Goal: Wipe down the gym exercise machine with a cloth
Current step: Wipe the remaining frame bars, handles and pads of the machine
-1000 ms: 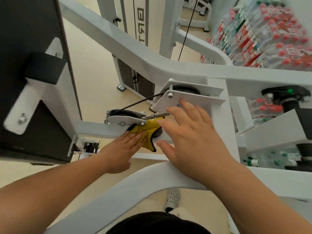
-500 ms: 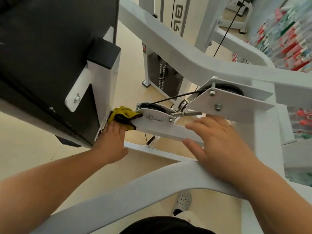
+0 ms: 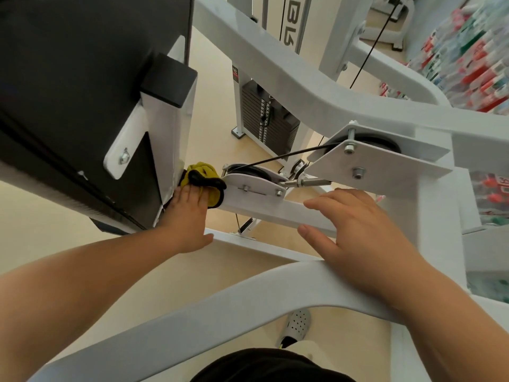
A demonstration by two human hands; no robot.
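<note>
A yellow cloth with black trim (image 3: 204, 178) is pressed against the white frame bar (image 3: 264, 212) of the gym machine, at its left end where it meets the black pad's white bracket (image 3: 168, 150). My left hand (image 3: 187, 219) pushes the cloth with its fingers. My right hand (image 3: 355, 235) rests spread on the same bar further right, fingers apart, holding nothing. A small pulley with a white cover plate (image 3: 252, 186) sits just right of the cloth.
A large black pad (image 3: 71, 86) fills the upper left. A black cable (image 3: 278, 157) runs to a bigger pulley bracket (image 3: 377, 161). The weight stack (image 3: 265, 119) stands behind. Shelves of bottles (image 3: 473, 64) are at the right. My shoe (image 3: 296, 325) shows below a curved white bar (image 3: 209, 312).
My left hand slid the cloth leftward along the bar, from beside the right hand to the bracket under the black pad. The view shifted left; the right hand stayed on the bar.
</note>
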